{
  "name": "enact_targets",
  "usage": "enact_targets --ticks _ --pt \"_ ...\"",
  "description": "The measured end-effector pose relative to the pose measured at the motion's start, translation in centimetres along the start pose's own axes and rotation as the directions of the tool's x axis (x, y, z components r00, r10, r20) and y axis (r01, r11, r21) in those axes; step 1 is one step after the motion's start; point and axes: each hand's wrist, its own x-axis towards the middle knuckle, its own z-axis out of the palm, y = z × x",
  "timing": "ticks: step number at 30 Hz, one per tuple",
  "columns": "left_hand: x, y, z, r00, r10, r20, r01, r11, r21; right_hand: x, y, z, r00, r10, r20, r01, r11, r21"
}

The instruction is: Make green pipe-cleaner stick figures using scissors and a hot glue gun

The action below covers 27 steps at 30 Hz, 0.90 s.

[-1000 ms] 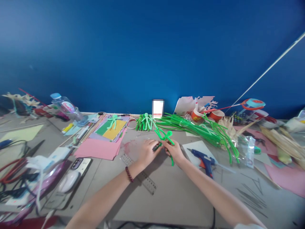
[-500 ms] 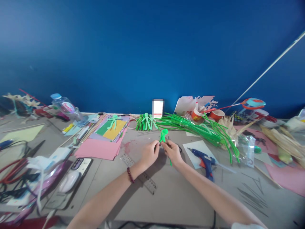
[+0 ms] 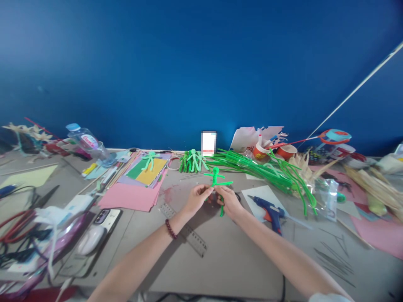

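Observation:
A bright green pipe-cleaner figure [image 3: 215,173] with a round head and thin arms stands upright between my hands. My left hand [image 3: 200,198] is closed, thumb and fingers pinching its lower part. Closed as well, my right hand [image 3: 228,200] grips the figure from the other side; one green leg hangs below the fingers. The exact grip points are partly hidden by the fingertips. Behind the figure lie a bundle of green pipe cleaners [image 3: 252,167] and a pile of finished green figures [image 3: 193,161]. Another pale green figure [image 3: 151,160] rests on coloured sheets.
A metal ruler [image 3: 197,241] lies under my left forearm. To the right, a blue glue gun [image 3: 270,211] rests partly on white paper. Pink paper [image 3: 130,196], a phone [image 3: 110,216] and a white mouse [image 3: 92,240] are on the left. A bottle [image 3: 90,142] leans near the blue wall.
The figure has turned in my hands, and its arms now stick out to the sides. Both hands have shifted slightly.

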Motion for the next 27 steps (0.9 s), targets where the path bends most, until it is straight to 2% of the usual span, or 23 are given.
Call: enact_targets --ticks 3,5,7,11,15,17,20,23,27 --pt "-0.3 -0.1 0.0 0.977 0.185 -0.104 -0.157 0.960 0.233 0.1 0.3 0.2 0.999 -0.032 -0.029 0.032 0.999 -0.010" --pt "-0.5 -0.2 0.0 0.952 0.286 -0.108 -0.230 0.903 0.364 0.0 0.4 0.3 0.998 -0.057 -0.020 0.056 0.998 -0.033" --pt "-0.6 -0.2 0.0 0.938 0.331 -0.107 -0.259 0.870 0.419 -0.1 0.5 0.3 0.995 -0.099 -0.024 0.097 0.992 -0.076" --pt "-0.3 -0.3 0.3 0.963 0.242 -0.122 -0.198 0.935 0.295 -0.5 0.4 0.3 0.968 -0.246 -0.056 0.223 0.938 -0.266" --pt "0.4 -0.5 0.5 0.974 0.124 -0.188 -0.117 0.992 0.048 -1.1 -0.1 0.5 0.892 -0.451 -0.001 0.395 0.783 -0.480" --pt "0.8 -0.6 0.5 0.975 0.080 -0.206 -0.091 0.995 -0.045 -1.3 -0.3 0.7 0.866 -0.500 0.017 0.437 0.739 -0.514" --pt "1.1 -0.5 0.3 0.979 0.054 -0.197 -0.072 0.993 -0.089 -1.4 -0.4 0.8 0.864 -0.502 0.030 0.439 0.724 -0.531" --pt "1.0 -0.2 0.1 0.972 0.107 -0.208 -0.112 0.994 -0.015 -1.5 -0.3 0.7 0.859 -0.510 0.046 0.446 0.700 -0.558" --pt "0.4 0.5 0.0 0.923 0.342 -0.177 -0.298 0.926 0.233 -1.6 -0.3 0.7 0.825 -0.562 0.056 0.482 0.649 -0.589"
